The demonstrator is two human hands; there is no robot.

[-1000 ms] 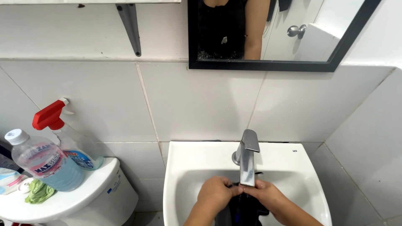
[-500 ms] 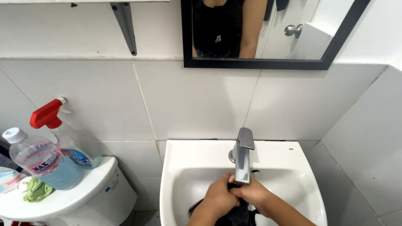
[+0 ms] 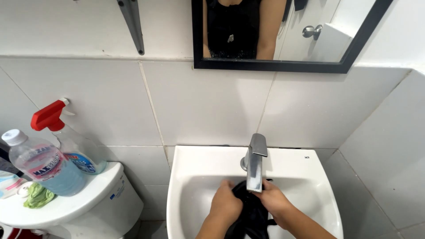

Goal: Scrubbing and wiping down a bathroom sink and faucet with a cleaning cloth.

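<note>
Both forearms cut off at bottom edge; left hand (image 3: 226, 202) and right hand (image 3: 275, 201) clench black cloth (image 3: 250, 217) under faucet (image 3: 255, 163), fingertips hidden

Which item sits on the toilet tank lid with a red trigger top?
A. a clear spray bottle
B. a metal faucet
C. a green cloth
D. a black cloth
A: the clear spray bottle carries the red trigger, standing on the toilet tank lid behind the capped bottle of blue liquid.
</note>
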